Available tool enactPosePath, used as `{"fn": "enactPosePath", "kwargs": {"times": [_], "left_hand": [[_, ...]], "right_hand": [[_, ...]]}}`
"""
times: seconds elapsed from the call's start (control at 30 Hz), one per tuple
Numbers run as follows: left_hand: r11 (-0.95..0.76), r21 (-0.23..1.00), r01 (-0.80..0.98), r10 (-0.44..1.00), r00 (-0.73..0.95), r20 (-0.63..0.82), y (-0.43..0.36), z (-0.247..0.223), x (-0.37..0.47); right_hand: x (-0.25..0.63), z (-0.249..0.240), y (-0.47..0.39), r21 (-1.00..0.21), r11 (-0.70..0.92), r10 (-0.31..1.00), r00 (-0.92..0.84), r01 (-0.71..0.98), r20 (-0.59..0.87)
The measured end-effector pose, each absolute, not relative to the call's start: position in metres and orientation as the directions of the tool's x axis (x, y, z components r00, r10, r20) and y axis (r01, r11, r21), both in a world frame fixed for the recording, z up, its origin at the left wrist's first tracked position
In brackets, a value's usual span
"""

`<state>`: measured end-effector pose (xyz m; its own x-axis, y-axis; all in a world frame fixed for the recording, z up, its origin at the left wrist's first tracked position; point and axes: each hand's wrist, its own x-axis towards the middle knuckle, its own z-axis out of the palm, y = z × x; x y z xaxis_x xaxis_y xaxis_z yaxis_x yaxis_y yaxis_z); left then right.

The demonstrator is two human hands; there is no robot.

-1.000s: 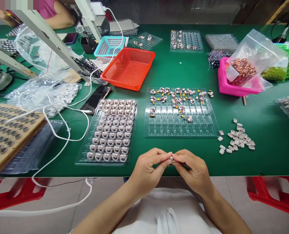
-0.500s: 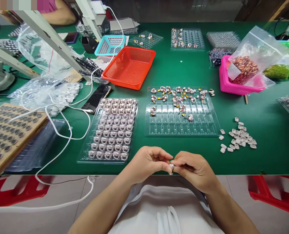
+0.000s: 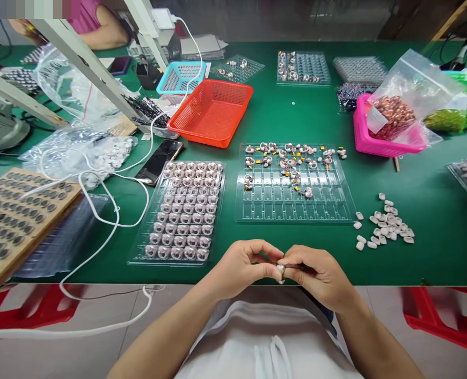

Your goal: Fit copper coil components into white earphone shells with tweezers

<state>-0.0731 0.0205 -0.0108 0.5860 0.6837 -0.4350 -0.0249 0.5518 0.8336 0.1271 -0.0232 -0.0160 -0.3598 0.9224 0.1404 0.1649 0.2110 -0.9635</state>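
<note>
A small shiny whitish part (image 3: pixel 281 269) is held between the fingertips of both hands at the table's front edge. My left hand (image 3: pixel 243 266) pinches it from the left, and my right hand (image 3: pixel 316 273) closes on it from the right. Its underside is hidden by the fingers. Beyond my hands lies a clear tray (image 3: pixel 296 215) with small wired white pieces in its back rows. On the left stands a clear tray (image 3: pixel 139 258) filled with rows of pale rounded parts. Loose white caps (image 3: pixel 391 223) lie scattered to the right.
Behind are a red basket (image 3: pixel 213 113), a blue basket (image 3: pixel 182 76) and a pink basket (image 3: pixel 387 145) with bagged beads. A phone (image 3: pixel 158 160), white cable (image 3: pixel 115 216) and wooden board (image 3: pixel 28 216) are at left. Another person's arm (image 3: pixel 107 31) shows at back left.
The whole view has shifted slightly downward. Both hands stay together on the small part, nearly unmoved. At the right edge, another person's fingers have shifted.
</note>
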Motion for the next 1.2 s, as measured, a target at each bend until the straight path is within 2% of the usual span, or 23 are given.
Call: {"fn": "enactPosePath", "kwargs": {"times": [0.1,0.17,0.23,0.33,0.43,0.5,0.57,0.63,0.8,0.93,1.0,1.07,1.2], "left_hand": [[0.548,0.834,-0.067,0.626,0.694,-0.356,0.023,-0.01,-0.074],[0.534,0.845,-0.025,0.589,0.728,-0.351,0.025,-0.008,-0.076],[0.489,0.871,0.052,0.607,0.696,-0.383,0.025,-0.006,-0.078],[0.357,0.924,0.138,0.745,0.555,-0.371,0.021,-0.001,-0.08],[0.187,0.958,0.219,0.849,0.454,-0.269,0.01,0.006,-0.08],[0.079,0.967,0.244,0.845,0.499,-0.195,0.003,0.011,-0.08],[0.041,0.974,0.222,0.779,0.604,-0.17,-0.003,0.014,-0.081],[0.113,0.977,0.182,0.718,0.664,-0.207,-0.005,0.014,-0.082],[0.446,0.894,-0.039,0.775,0.516,-0.364,0.004,0.002,-0.082],[0.635,0.771,-0.047,0.578,0.692,-0.433,0.017,-0.005,-0.081],[0.675,0.738,-0.001,0.483,0.757,-0.44,0.021,-0.006,-0.081],[0.671,0.741,0.03,0.452,0.775,-0.441,0.024,-0.005,-0.078],[0.59,0.808,0.014,0.58,0.689,-0.435,0.021,-0.002,-0.07]], "right_hand": [[0.13,-0.013,-0.023,-0.965,0.197,0.933,-0.336,0.174,0.13],[0.134,-0.01,-0.023,-0.953,0.213,0.933,-0.333,0.214,0.134],[0.137,-0.007,-0.024,-0.935,0.224,0.93,-0.346,0.275,0.121],[0.137,-0.007,-0.026,-0.898,0.238,0.936,-0.334,0.369,0.111],[0.132,-0.014,-0.029,-0.845,0.318,0.939,-0.268,0.43,0.217],[0.127,-0.019,-0.03,-0.815,0.375,0.925,-0.231,0.441,0.301],[0.125,-0.023,-0.03,-0.814,0.406,0.913,-0.213,0.416,0.347],[0.125,-0.024,-0.029,-0.821,0.431,0.902,-0.216,0.375,0.374],[0.132,-0.02,-0.024,-0.813,0.517,0.843,-0.324,0.266,0.43],[0.134,-0.015,-0.016,-0.795,0.583,0.767,-0.439,0.171,0.468],[0.133,-0.012,-0.011,-0.788,0.597,0.738,-0.489,0.151,0.465],[0.132,-0.011,-0.008,-0.798,0.585,0.73,-0.52,0.143,0.442],[0.136,-0.01,-0.011,-0.86,0.479,0.812,-0.461,0.178,0.357]]}}
